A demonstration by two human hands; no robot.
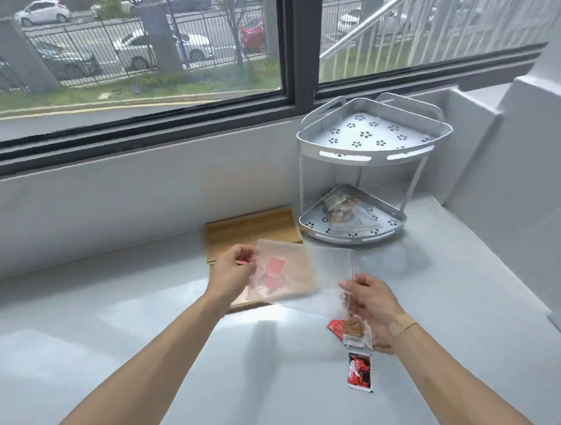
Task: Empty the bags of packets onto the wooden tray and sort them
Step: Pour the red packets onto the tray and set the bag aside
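Head view: I am holding a clear bag (289,276) above the wooden tray (253,230), my left hand (234,269) pinching its left edge, my right hand (370,299) pinching its right edge near the red seal. Both grips are closing on the bag. Red packets (272,271) are showing inside, blurred. Loose packets (359,371) are already lying on the surface beside my right wrist, off the tray. Another filled bag (346,211) is resting on the rack's lower shelf (396,227).

Risk: the bag's right end is hanging past the tray edge, so packets may be spilling onto the surface.
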